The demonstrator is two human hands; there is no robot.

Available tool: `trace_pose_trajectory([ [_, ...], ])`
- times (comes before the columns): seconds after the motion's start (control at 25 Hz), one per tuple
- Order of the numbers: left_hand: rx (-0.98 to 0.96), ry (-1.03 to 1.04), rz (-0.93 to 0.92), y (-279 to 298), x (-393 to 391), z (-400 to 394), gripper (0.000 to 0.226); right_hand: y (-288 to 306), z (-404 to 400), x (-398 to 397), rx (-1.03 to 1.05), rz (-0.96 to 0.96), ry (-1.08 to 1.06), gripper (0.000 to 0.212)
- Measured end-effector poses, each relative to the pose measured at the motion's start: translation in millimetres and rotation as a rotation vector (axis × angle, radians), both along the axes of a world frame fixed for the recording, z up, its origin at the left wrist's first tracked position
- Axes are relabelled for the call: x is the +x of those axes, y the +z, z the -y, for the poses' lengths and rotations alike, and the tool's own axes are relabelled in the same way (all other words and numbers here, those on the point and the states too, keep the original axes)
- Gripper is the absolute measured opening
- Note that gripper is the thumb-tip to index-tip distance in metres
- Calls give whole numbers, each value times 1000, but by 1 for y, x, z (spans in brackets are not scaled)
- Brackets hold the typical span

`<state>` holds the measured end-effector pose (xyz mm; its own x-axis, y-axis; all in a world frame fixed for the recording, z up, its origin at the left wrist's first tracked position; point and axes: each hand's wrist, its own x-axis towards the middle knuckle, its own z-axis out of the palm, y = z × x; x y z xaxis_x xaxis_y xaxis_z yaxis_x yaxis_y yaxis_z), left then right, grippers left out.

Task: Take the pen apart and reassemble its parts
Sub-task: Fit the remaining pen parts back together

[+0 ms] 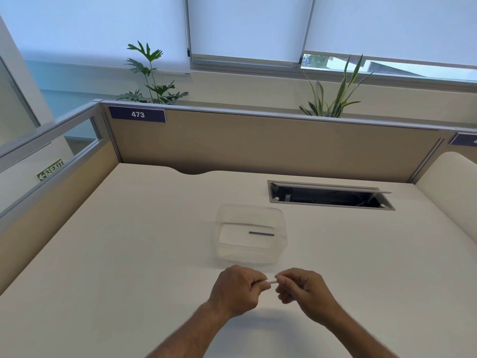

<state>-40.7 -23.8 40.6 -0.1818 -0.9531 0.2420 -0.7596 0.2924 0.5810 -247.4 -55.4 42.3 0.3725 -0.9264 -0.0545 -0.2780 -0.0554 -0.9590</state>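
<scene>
Both hands hold a white pen (272, 281) just above the desk, near its front. My left hand (238, 289) is closed around one end and my right hand (300, 288) around the other. Only a short white piece shows between the fingers; the rest of the pen is hidden. Behind the hands stands a clear plastic container (227, 254), and a thin dark rod-like pen part (261, 233) lies flat inside it.
The cream desk (129, 241) is walled by beige partitions at the back and left. An open cable hatch (330, 196) is sunk into the desk at the back right. Potted plants stand beyond the partition.
</scene>
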Motion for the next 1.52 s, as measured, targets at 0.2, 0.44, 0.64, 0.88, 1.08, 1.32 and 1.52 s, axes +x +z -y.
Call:
trace_pose_trajectory([
  [0.2, 148, -76, 10, 6, 3, 1, 27, -2, 1, -11, -187, -144, 141, 16],
  [0.44, 209, -179, 23, 6, 2, 0, 28, 2, -2, -14, -359, -344, 201, 41],
  [0.64, 8, -142, 125, 4, 0, 1, 32, 7, -6, -3, 81, -143, 82, 60],
  [0.88, 65, -87, -39, 11, 1, 2, 25, 6, -2, -6, -31, -79, 54, 48],
  [1.08, 237, -139, -80, 17, 2, 1, 27, 3, -3, -15, -468, -344, 89, 26],
  [1.32, 476, -193, -158, 18, 2, -2, 37, 1, -7, -11, -873, -500, 63, 35],
  [1.52, 516, -227, -134, 20, 5, -1, 37, 0, -12, -7, -872, -515, 49, 40],
])
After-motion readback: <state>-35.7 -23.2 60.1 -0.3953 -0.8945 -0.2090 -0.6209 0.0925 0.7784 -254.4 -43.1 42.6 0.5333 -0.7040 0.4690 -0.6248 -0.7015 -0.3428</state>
